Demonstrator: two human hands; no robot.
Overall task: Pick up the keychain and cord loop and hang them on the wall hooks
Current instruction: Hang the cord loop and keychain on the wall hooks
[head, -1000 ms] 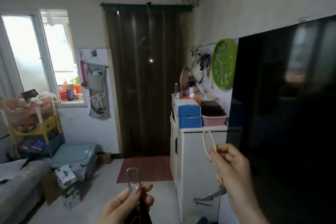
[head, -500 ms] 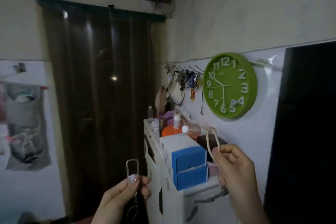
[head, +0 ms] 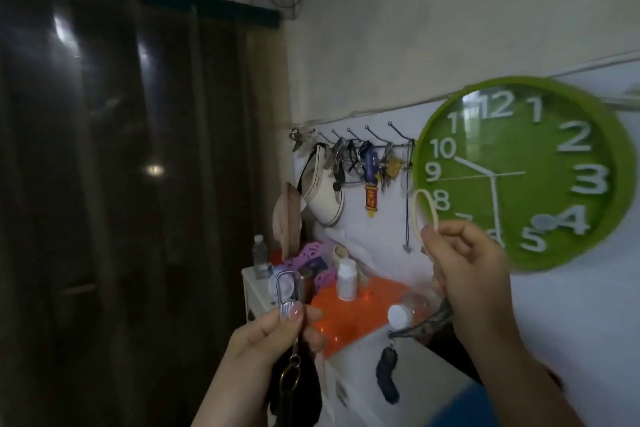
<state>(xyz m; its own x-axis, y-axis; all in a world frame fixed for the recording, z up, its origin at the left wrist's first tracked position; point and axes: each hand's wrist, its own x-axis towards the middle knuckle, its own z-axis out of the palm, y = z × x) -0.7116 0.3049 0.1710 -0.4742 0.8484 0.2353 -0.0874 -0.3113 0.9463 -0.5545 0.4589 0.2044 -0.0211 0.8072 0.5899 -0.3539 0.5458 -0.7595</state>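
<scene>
Silver metal glints at the top of the keychain (head: pixel 289 295), a rounded rectangular carabiner clip that your left hand (head: pixel 277 333) pinches between thumb and fingers, low in the frame and in front of the white cabinet (head: pixel 391 367). Below the clip a short chain drops to a brass-coloured ring, and something dark and soft-looking hangs under your palm; its shape is too dim to make out. Your right hand (head: pixel 464 263) is raised higher, closed on the cord loop (head: pixel 425 211), a pale cream, smooth oval of thin cord that stands upright above your fingertips and overlaps the lower left edge of the green clock (head: pixel 526 170). A dark patterned strap trails from under that hand toward the cabinet top, with a small black fuzzy charm dangling from its end.

The wall hooks (head: pixel 360 135) form a row of slim metal prongs with ball tips, mounted on the white wall panel just left of the clock and above both your hands. Most are already loaded: a white cap, bunches of keys, a blue and purple charm with a red tag, and a thin dark necklace nearest the clock. The clock is round, glossy plastic, with raised white numerals. On the cabinet top sit an orange surface (head: pixel 349 308), a white pill bottle (head: pixel 346 279), a clear bottle lying on its side with a white lid, and purple patterned pieces. A dark curtain (head: pixel 121 149) with a sheen fills the left side.
</scene>
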